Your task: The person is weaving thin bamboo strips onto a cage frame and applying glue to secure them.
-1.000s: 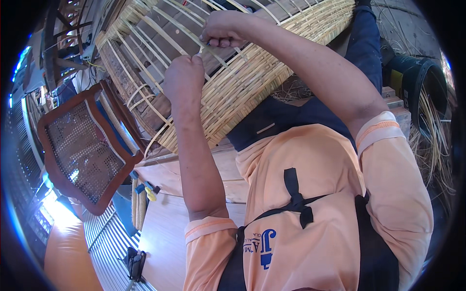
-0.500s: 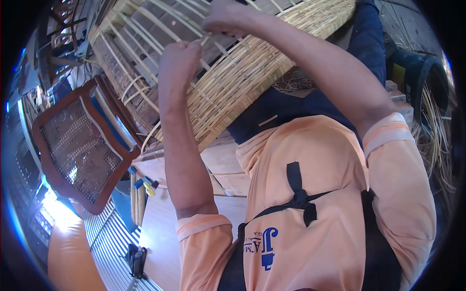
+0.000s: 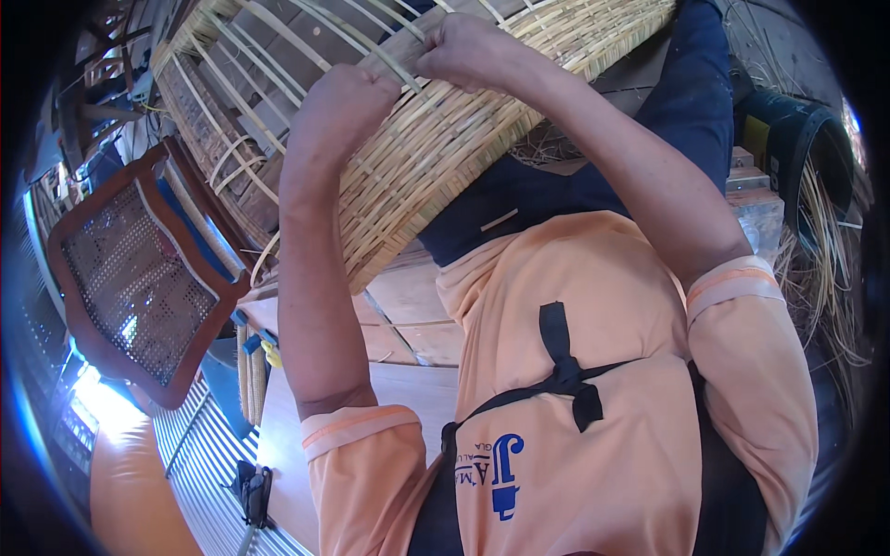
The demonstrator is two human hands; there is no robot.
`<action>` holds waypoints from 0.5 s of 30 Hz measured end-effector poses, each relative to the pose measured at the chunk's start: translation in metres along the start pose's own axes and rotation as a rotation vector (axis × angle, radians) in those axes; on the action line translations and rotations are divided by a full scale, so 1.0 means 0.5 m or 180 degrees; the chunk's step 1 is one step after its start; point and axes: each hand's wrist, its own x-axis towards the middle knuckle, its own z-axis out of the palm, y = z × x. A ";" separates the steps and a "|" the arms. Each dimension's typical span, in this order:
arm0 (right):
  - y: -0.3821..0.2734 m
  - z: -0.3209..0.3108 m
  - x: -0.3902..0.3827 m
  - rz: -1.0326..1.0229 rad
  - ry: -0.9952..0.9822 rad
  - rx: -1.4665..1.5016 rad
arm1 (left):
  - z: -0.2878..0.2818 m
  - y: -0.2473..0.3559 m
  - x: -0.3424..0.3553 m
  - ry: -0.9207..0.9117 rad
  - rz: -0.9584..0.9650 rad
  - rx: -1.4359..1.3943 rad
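Note:
A partly woven panel of pale cane (image 3: 436,167) lies across the top of the view, densely woven along the edge nearest me, with bare parallel strips (image 3: 236,65) beyond. My left hand (image 3: 338,116) is closed at the inner edge of the weave, gripping a cane strip; its fingertips are mostly hidden. My right hand (image 3: 468,56), a little higher and to the right, has curled fingers on a strip among the bare ones. The two hands are apart, knuckles close to each other.
A brown wooden frame (image 3: 213,306) with perforated cane mesh stands at left, near small blue and yellow objects (image 3: 264,347). A pale board (image 3: 352,426) is below my left arm, beside a black object (image 3: 250,491). At right, a dark container (image 3: 816,139) has loose strips (image 3: 816,278) spilling around it.
My left hand has moved up and to the left in the picture. My right hand rose, then came slightly back down and rightward. The panel and surroundings appear shifted left.

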 end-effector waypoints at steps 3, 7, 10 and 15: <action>-0.004 -0.001 -0.006 0.0009 -0.0143 0.0041 | 0.007 -0.014 0.008 -0.0060 0.0036 0.0043; -0.003 0.002 -0.007 0.0062 -0.0256 0.0037 | 0.019 -0.026 0.003 -0.0015 0.0795 0.0408; 0.005 0.016 -0.011 -0.0071 -0.0154 -0.0335 | 0.041 -0.033 -0.007 0.0346 0.0513 0.0565; 0.026 -0.021 -0.035 -0.0192 -0.0247 -0.0311 | 0.054 -0.015 -0.082 0.0826 0.0423 0.0375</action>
